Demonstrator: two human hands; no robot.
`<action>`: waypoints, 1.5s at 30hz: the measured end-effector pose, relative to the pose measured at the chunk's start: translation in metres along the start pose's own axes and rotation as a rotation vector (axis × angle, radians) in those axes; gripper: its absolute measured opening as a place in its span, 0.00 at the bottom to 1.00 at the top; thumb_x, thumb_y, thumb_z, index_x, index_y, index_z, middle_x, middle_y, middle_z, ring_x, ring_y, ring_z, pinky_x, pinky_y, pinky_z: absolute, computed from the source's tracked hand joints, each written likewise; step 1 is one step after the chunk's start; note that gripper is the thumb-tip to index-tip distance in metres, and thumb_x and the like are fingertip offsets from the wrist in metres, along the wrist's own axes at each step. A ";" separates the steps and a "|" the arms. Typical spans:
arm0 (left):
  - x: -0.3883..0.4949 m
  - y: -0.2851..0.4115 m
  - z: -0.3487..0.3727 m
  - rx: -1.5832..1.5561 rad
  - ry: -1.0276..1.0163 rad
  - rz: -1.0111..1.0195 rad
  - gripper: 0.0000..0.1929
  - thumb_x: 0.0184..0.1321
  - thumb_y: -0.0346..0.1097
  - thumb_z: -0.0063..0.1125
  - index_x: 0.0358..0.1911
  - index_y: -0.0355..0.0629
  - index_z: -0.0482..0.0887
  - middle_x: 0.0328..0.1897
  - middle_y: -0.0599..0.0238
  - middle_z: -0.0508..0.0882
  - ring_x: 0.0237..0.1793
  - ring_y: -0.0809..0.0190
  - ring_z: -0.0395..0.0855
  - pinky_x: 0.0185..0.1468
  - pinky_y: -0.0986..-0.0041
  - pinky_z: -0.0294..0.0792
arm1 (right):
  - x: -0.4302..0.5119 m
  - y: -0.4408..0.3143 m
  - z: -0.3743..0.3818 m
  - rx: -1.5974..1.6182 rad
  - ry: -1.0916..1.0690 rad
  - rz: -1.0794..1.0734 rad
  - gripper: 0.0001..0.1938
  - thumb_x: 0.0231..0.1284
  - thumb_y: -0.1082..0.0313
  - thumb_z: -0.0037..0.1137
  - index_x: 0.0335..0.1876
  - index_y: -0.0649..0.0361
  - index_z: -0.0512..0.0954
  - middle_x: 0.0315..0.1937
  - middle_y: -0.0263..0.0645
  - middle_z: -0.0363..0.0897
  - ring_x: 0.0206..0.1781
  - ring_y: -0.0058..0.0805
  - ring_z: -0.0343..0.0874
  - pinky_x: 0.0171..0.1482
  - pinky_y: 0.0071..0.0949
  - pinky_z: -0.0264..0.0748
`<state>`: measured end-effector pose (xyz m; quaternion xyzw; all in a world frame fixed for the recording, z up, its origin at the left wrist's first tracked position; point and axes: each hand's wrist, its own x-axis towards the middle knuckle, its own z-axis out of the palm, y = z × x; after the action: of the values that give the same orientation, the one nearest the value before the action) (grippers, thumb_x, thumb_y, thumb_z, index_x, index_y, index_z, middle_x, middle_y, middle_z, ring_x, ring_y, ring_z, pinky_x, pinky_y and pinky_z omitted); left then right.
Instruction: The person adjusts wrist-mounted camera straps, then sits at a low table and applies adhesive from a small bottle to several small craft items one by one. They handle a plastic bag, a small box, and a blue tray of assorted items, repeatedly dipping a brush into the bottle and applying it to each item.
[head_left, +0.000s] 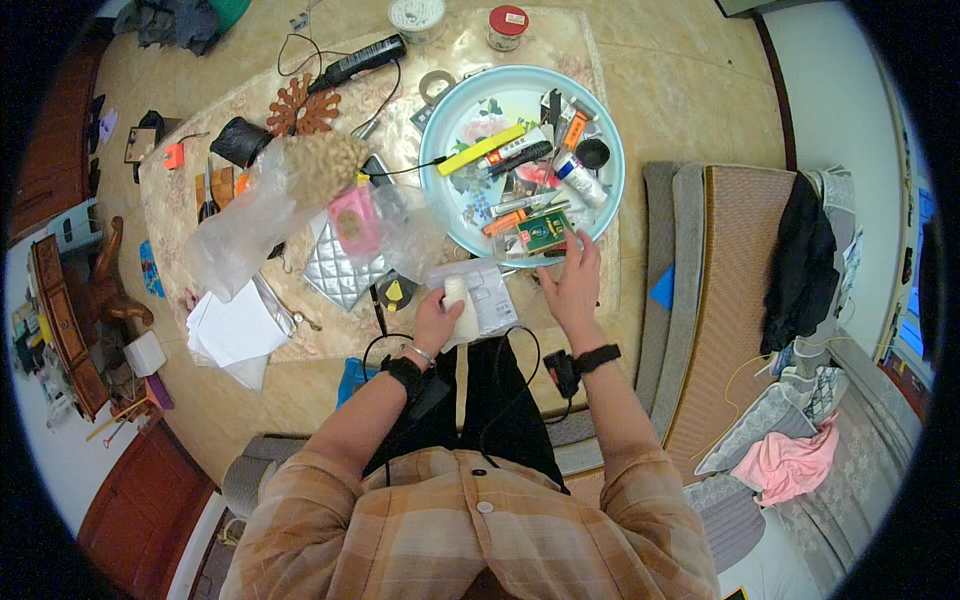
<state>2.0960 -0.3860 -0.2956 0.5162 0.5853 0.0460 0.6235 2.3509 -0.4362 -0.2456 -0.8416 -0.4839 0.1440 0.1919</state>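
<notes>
My left hand (437, 321) is closed around a white roll (462, 307), perhaps gauze bandage, at the table's near edge. My right hand (576, 289) reaches to the near rim of a round light-blue enamel tray (450, 214), its fingertips at a small green box (543, 232). Whether they grip the box is not clear. The tray also holds a yellow bar-shaped tool (481, 150), a white tube (514, 148), a white bottle (580, 178), orange-handled items and a black round cap (592, 154). A clear plastic packet (491, 296) with printed paper lies just beyond the roll.
Left of the tray lie a pink packet (354, 221), a quilted silver pouch (341, 270), plastic bags (240, 225), white papers (241, 324), scissors (208, 196) and a tape measure (395, 292). Jars stand beyond the tray. A sofa (739, 300) flanks the table at the right.
</notes>
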 end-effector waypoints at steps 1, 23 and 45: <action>0.003 -0.002 0.001 0.080 -0.006 0.050 0.19 0.57 0.35 0.64 0.50 0.34 0.79 0.40 0.56 0.85 0.41 0.58 0.83 0.47 0.67 0.75 | 0.007 0.002 0.000 -0.053 -0.066 -0.006 0.38 0.47 0.64 0.70 0.66 0.55 0.64 0.64 0.50 0.63 0.66 0.52 0.62 0.66 0.50 0.61; 0.012 -0.015 0.010 0.464 0.236 0.146 0.24 0.49 0.33 0.68 0.48 0.33 0.74 0.47 0.48 0.80 0.49 0.45 0.79 0.53 0.60 0.72 | 0.014 0.007 -0.017 0.225 -0.148 0.041 0.22 0.58 0.56 0.62 0.57 0.55 0.76 0.39 0.49 0.80 0.41 0.47 0.80 0.44 0.40 0.75; 0.005 -0.001 0.014 0.361 0.213 0.054 0.32 0.47 0.29 0.68 0.55 0.28 0.65 0.55 0.39 0.71 0.57 0.39 0.70 0.62 0.59 0.64 | -0.004 -0.029 0.011 0.073 -0.215 0.120 0.21 0.58 0.54 0.60 0.51 0.60 0.77 0.46 0.49 0.80 0.50 0.47 0.79 0.50 0.44 0.75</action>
<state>2.1079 -0.3914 -0.3022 0.6273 0.6326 0.0116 0.4541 2.3222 -0.4238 -0.2412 -0.8413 -0.4450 0.2618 0.1605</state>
